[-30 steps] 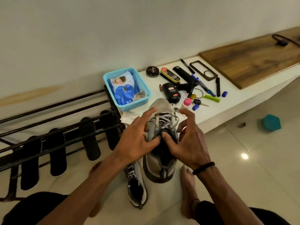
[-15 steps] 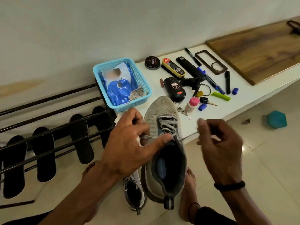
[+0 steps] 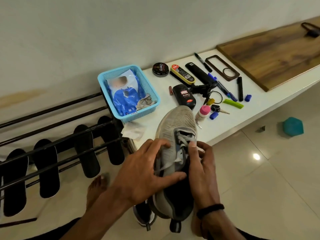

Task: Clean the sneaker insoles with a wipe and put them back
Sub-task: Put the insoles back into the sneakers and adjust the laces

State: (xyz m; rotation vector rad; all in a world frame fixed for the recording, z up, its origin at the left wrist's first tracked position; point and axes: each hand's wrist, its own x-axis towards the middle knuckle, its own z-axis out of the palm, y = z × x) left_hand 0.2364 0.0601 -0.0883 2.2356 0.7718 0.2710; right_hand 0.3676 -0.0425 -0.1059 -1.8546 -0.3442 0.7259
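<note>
I see the grey sneaker (image 3: 174, 153) toe-up against the white desk (image 3: 259, 108) edge, my left hand (image 3: 145, 174) gripping its side, right hand (image 3: 200, 163) fingers pinching its laces, black insoles (image 3: 86, 151) on the rack left of the sneaker, blue basket (image 3: 128, 92) behind it

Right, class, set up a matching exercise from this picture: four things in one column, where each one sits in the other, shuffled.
Things:
1. wipes packet
2. grey sneaker
3. black insoles
4. polish tin

Places:
A. leaning on the black rack
B. held in both hands
C. on the white ledge by the wall
D. inside the blue basket

Pairs: 1-D, 2-B, 3-A, 4-C
</note>
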